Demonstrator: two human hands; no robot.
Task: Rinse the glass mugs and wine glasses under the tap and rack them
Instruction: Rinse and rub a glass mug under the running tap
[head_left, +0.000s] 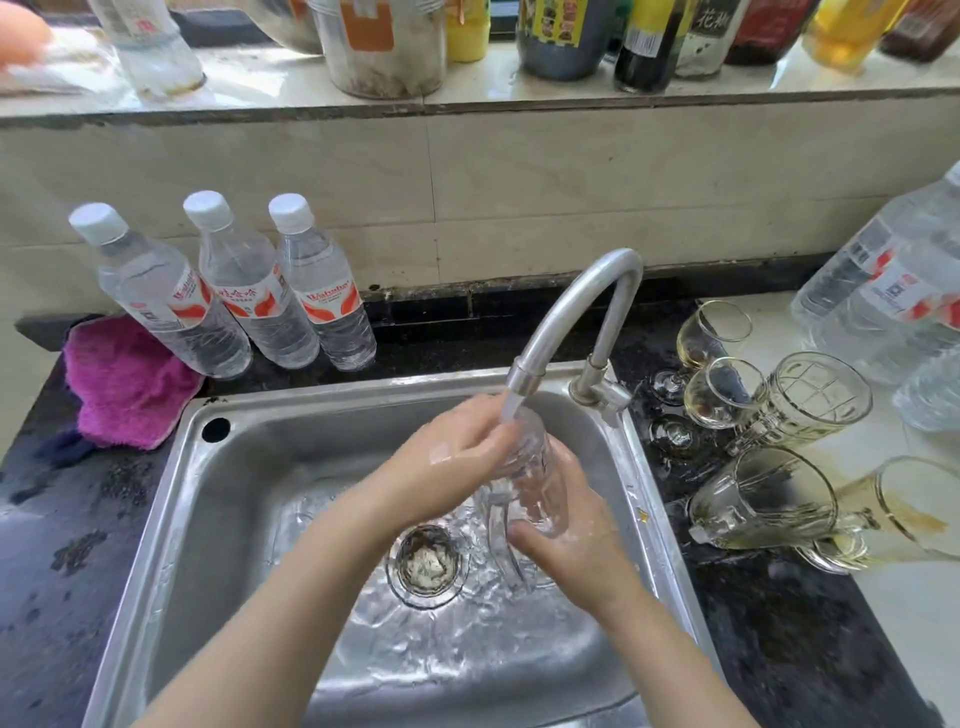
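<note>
A clear glass mug (530, 483) is held upright under the running tap (576, 322), over the steel sink (249, 415). My left hand (447, 462) wraps its upper part near the rim. My right hand (576, 535) cups its lower side from the right, and the handle points down toward me. Water streams into the mug and spills into the basin. On the counter to the right lie two wine glasses (714, 332) (719, 392) and three glass mugs (810, 400) (763, 499) (909, 509), all on their sides.
Three water bottles (228, 291) stand behind the sink at the left beside a pink cloth (124, 384). Large water bottles (893, 280) lie at the far right. The drain strainer (428, 561) sits mid-basin. Bottles and a metal pot (384, 47) line the upper ledge.
</note>
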